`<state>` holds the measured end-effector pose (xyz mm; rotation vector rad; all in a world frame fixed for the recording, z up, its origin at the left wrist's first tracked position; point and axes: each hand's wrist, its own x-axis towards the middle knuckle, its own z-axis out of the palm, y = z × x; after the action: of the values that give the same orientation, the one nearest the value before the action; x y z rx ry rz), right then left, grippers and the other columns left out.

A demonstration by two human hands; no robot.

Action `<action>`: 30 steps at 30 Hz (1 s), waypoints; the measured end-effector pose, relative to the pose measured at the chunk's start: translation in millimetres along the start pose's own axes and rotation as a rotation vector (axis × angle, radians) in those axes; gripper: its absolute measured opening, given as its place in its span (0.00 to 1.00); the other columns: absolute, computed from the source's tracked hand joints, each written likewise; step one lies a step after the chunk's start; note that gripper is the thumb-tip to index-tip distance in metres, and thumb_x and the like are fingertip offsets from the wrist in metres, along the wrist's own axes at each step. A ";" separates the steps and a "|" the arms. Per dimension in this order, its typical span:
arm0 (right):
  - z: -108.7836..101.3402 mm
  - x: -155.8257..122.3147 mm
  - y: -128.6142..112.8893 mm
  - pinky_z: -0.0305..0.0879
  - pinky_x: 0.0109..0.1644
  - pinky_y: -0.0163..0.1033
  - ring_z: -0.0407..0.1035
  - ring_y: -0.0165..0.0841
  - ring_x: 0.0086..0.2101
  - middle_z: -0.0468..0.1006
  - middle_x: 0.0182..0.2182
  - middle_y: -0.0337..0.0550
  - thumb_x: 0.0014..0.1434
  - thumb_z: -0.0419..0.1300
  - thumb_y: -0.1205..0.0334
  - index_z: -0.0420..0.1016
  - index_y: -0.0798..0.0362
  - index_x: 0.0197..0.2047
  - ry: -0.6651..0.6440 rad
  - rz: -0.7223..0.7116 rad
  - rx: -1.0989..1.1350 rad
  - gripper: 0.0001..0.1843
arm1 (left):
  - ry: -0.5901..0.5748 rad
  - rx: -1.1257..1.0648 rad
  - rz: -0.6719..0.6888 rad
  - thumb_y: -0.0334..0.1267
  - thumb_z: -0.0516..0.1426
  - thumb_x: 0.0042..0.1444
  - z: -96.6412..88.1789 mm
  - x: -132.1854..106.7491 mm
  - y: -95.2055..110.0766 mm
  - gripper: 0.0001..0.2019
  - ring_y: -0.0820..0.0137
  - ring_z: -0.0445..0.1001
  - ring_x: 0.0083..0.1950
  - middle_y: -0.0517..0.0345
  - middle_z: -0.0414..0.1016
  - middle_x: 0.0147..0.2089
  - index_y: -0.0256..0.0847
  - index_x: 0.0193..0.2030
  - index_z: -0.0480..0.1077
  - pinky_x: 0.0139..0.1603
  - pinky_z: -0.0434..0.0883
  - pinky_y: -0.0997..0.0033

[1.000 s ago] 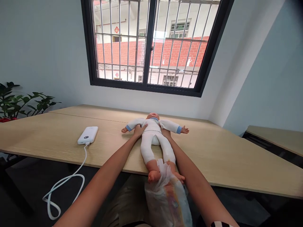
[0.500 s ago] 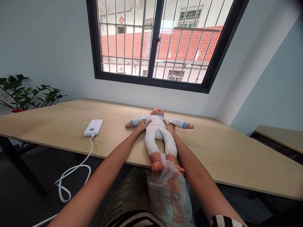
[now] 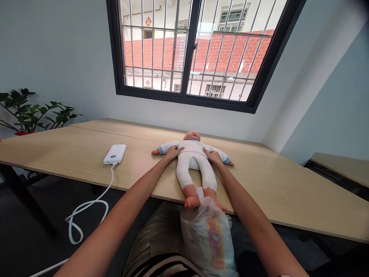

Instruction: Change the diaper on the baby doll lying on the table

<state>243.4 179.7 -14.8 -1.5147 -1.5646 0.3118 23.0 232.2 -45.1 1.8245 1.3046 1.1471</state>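
a pale vinyl baby doll in a white long-sleeved suit with blue cuffs (image 3: pixel 192 159) lay on its back at the middle of the worktop, a long light-oak laminate top (image 3: pixel 259 184), its head toward the window and its bare feet at the near edge. the suit was on, sleeves to the wrists and legs to the shins, though a rounded white bulge between the thighs could not be told apart from the suit. the left hand (image 3: pixel 173 153) lay spread and palm down on the doll's upper arm, and the right hand (image 3: pixel 212 156) lay spread on the opposite side, neither pinching anything. a crumpled clear plastic packet with a colourful printed label (image 3: pixel 206 234) sat against the feet below the edge; whether it was open could not be told. further left lay a white rounded power bank (image 3: pixel 114 154) with a looping white cable (image 3: pixel 86 215).
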 end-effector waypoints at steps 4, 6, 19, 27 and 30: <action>-32.2 -13.0 20.5 0.71 0.36 0.38 0.74 0.36 0.33 0.78 0.34 0.52 0.61 0.61 0.52 0.75 0.63 0.38 -0.215 0.178 -0.009 0.19 | 0.029 0.284 0.097 0.49 0.53 0.62 -19.9 -23.5 20.9 0.20 0.68 0.70 0.33 0.53 0.73 0.31 0.28 0.36 0.70 0.36 0.63 0.70; -52.5 -33.7 23.6 0.72 0.39 0.38 0.74 0.34 0.35 0.77 0.44 0.53 0.62 0.59 0.50 0.72 0.60 0.49 -0.288 0.207 0.055 0.21 | 0.034 0.295 0.152 0.53 0.55 0.60 -27.7 -46.3 34.6 0.20 0.66 0.70 0.35 0.54 0.72 0.32 0.33 0.36 0.70 0.38 0.64 0.68; -73.8 -149.3 -18.4 0.62 0.63 0.47 0.64 0.39 0.57 0.50 0.66 0.47 0.53 0.66 0.45 0.60 0.43 0.65 -0.698 -0.152 0.090 0.39 | -0.215 0.409 0.389 0.53 0.57 0.59 -15.6 -186.4 40.9 0.25 0.53 0.66 0.63 0.43 0.61 0.67 0.45 0.60 0.69 0.61 0.66 0.51; -76.5 -150.6 -6.1 0.67 0.58 0.47 0.63 0.42 0.58 0.61 0.61 0.50 0.57 0.63 0.47 0.64 0.46 0.61 -0.464 -0.247 -0.073 0.32 | -0.127 0.376 0.474 0.52 0.54 0.63 -22.6 -186.2 21.7 0.25 0.56 0.60 0.68 0.44 0.62 0.67 0.44 0.63 0.65 0.69 0.55 0.43; -87.1 -158.5 -0.7 0.71 0.49 0.46 0.69 0.42 0.50 0.70 0.53 0.48 0.59 0.61 0.47 0.68 0.46 0.57 -0.392 -0.221 -0.208 0.26 | -0.108 0.449 0.576 0.56 0.58 0.57 -8.3 -206.7 25.4 0.30 0.49 0.54 0.71 0.42 0.58 0.69 0.46 0.64 0.65 0.68 0.49 0.34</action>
<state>280.4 3.5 -32.4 -1.4779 -2.1119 0.3419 -2.5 28.5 -81.0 2.6749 1.0573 1.0613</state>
